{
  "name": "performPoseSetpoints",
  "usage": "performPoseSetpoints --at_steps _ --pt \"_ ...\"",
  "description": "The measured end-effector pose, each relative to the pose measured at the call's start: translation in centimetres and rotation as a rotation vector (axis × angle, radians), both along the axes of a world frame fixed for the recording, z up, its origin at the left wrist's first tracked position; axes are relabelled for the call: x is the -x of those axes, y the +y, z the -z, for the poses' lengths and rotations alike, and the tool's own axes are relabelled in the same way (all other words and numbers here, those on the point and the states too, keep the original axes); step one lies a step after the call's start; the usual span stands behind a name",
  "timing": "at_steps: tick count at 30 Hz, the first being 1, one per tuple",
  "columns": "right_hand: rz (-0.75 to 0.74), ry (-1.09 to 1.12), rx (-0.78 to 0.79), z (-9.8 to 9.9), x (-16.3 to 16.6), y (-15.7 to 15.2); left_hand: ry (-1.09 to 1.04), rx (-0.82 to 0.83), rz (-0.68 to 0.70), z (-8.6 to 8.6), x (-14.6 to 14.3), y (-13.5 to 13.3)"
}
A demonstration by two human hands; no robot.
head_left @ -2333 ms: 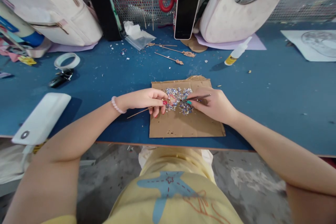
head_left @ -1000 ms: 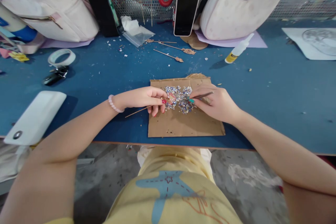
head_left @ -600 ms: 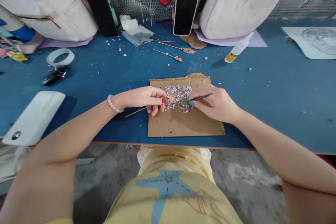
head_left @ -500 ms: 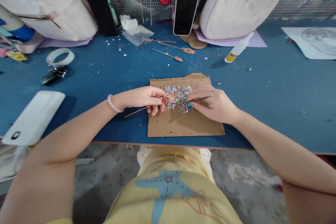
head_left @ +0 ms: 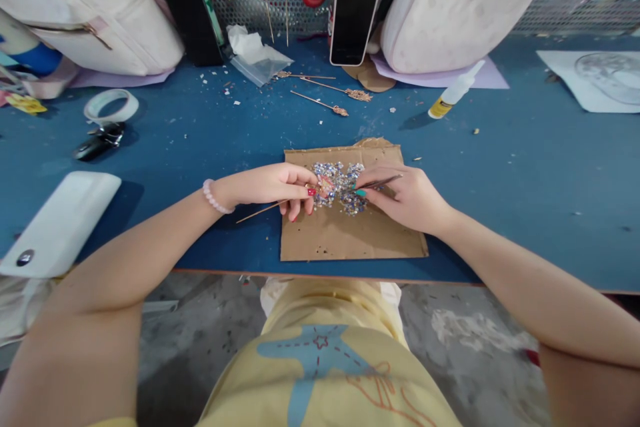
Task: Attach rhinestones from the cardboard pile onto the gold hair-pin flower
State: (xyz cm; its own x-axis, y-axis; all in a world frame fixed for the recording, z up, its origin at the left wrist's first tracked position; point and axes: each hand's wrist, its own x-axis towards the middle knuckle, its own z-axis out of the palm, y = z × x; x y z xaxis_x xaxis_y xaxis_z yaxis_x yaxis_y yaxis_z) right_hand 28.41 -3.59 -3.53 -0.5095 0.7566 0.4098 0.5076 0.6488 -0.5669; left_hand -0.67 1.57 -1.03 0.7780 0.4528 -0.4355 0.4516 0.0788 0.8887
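Note:
My left hand (head_left: 280, 185) is closed on a thin metal hair stick (head_left: 261, 211), pinching it near its ornamented end. That end carries a pinkish ornament (head_left: 326, 185), partly hidden by my fingers. My right hand (head_left: 410, 197) grips a pair of dark tweezers (head_left: 384, 182), whose tips point left among glittering rhinestones (head_left: 353, 204). The silvery and blue stones lie in clusters on a piece of brown cardboard (head_left: 350, 240). Whether the tweezers hold a stone is too small to tell.
Behind the cardboard lie several more hair sticks (head_left: 320, 104) and a glue bottle (head_left: 456, 91). A phone (head_left: 358, 10) stands upright near a white handbag (head_left: 425, 27). To the left are a tape roll (head_left: 111, 107), black keys (head_left: 100, 141) and a white power bank (head_left: 60, 223).
My right hand and the tweezers have shifted slightly left and up over the rhinestones. My left hand keeps the hair stick almost still. The view has moved a little.

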Motion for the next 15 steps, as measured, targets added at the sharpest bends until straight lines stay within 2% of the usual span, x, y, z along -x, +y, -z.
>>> performPoseSetpoints --at_steps 15 --pt "0.064 -0.015 -0.045 0.1 -0.34 0.05 -0.021 -0.018 0.008 0.05 -0.04 -0.1"
